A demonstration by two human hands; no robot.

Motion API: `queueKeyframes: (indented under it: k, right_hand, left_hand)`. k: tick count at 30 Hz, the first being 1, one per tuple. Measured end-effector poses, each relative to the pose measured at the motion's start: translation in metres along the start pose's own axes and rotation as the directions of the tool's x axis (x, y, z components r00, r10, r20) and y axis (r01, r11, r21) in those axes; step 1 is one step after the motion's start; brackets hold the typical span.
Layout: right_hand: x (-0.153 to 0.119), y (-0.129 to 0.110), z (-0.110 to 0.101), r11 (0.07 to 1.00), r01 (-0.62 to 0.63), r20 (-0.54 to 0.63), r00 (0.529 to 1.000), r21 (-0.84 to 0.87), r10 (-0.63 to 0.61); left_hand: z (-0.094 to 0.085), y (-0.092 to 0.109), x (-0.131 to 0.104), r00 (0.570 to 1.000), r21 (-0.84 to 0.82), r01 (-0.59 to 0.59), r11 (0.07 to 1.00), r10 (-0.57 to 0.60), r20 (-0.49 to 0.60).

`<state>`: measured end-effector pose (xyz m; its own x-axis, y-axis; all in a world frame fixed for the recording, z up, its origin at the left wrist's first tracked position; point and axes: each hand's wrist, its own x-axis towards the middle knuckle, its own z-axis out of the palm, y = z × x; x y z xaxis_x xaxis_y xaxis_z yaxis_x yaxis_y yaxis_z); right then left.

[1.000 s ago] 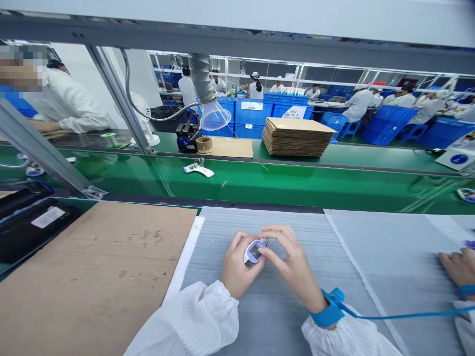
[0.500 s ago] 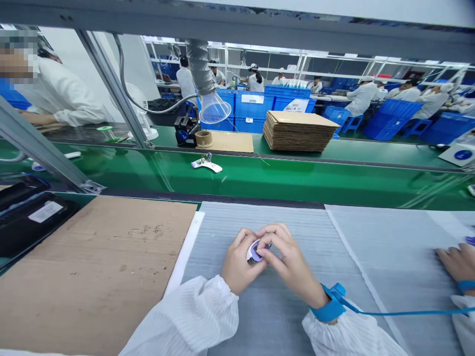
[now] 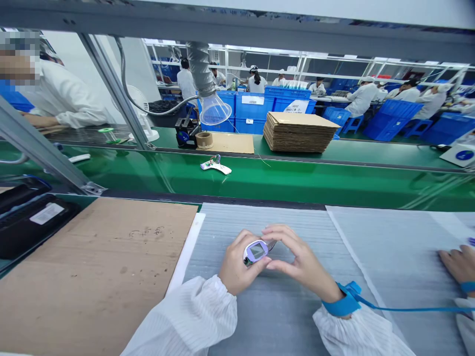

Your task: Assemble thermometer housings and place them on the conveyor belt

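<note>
A small white and purple device with a grey screen faces up in my left hand, whose fingers and thumb are wrapped round its sides. A bit of green board shows at its lower left edge, and thin wires come out at its right. My right hand is curved beside the device's right side, thumb and fingers apart, with the thumb tip close to my left thumb. A blue strap circles my right wrist. Both hands are above the grey-white mat.
Cardboard lies at left, near a black case. On the green belt sits a white part with electronics. Beyond are stacked cardboard, tape and an extraction hose. Another person's hand rests at right.
My right hand has moved off the device's screen to the right, and its thumb and fingers have spread. The white part on the belt has shifted right.
</note>
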<state>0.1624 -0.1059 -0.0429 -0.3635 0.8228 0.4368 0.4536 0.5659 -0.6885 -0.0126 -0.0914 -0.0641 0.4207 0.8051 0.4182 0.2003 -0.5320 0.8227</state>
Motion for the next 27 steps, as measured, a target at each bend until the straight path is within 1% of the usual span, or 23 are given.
queueKeyframes:
  k: [3,6,9,11,15,16,17,19,20,22,23,24,25,26,27]
  right_hand:
    - [-0.001,0.004,-0.004,1.000,-0.014,0.086,0.996,-0.014,0.015]
    - [-0.003,0.003,-0.003,1.000,-0.027,0.094,0.995,0.002,0.027]
    - [-0.005,0.000,0.000,0.997,-0.069,0.098,0.993,0.019,0.067]
    - [-0.006,-0.001,0.000,0.996,-0.090,0.094,0.992,0.017,0.088]
    - [-0.007,-0.005,0.002,0.999,-0.048,0.072,0.996,-0.021,0.049]
    - [-0.007,-0.006,0.003,0.998,-0.043,0.071,0.996,-0.043,0.046]
    - [-0.007,-0.006,0.005,0.996,-0.045,0.078,0.996,-0.071,0.050]
    - [-0.008,-0.003,0.007,0.988,-0.067,0.103,0.991,-0.139,0.082]
    - [-0.011,0.002,0.006,0.982,-0.084,0.118,0.987,-0.169,0.105]
    - [-0.022,0.020,-0.006,0.966,-0.146,0.116,0.978,-0.214,0.173]
    - [-0.031,0.033,-0.017,0.952,-0.200,0.082,0.971,-0.232,0.224]
    - [-0.043,0.048,-0.032,0.927,-0.278,0.021,0.956,-0.253,0.293]
    - [-0.057,0.066,-0.050,0.886,-0.371,-0.089,0.928,-0.277,0.361]
    - [-0.073,0.084,-0.070,0.828,-0.477,-0.201,0.878,-0.296,0.434]
    - [-0.090,0.103,-0.089,0.765,-0.562,-0.289,0.824,-0.315,0.487]
  left_hand:
    - [-0.001,-0.003,-0.002,0.999,0.002,-0.006,1.000,0.006,0.041]
    - [-0.002,-0.006,-0.004,0.995,0.025,-0.019,1.000,0.016,0.094]
    - [-0.004,-0.005,-0.005,0.990,0.060,-0.048,0.997,0.040,0.133]
    - [-0.005,-0.004,-0.005,0.990,0.073,-0.065,0.995,0.055,0.132]
    - [-0.005,-0.002,-0.005,0.993,0.046,-0.079,0.996,0.075,0.094]
    - [-0.003,-0.001,-0.005,0.995,0.035,-0.068,0.997,0.065,0.082]
    - [0.000,0.000,-0.005,0.997,0.020,-0.032,0.999,0.030,0.067]
    - [0.006,0.001,-0.005,0.993,-0.033,0.104,0.994,-0.103,0.051]
    - [0.009,0.001,-0.004,0.983,-0.061,0.177,0.982,-0.172,0.068]
    - [0.011,-0.001,0.002,0.952,-0.072,0.275,0.959,-0.261,0.161]
    - [0.009,-0.004,0.009,0.939,-0.042,0.286,0.957,-0.271,0.209]
    - [0.005,-0.008,0.019,0.933,0.016,0.271,0.962,-0.267,0.240]
    - [-0.002,-0.015,0.032,0.933,0.109,0.245,0.963,-0.265,0.245]
    - [-0.011,-0.024,0.049,0.938,0.219,0.222,0.950,-0.270,0.220]
    - [-0.021,-0.034,0.069,0.946,0.334,0.204,0.920,-0.273,0.173]
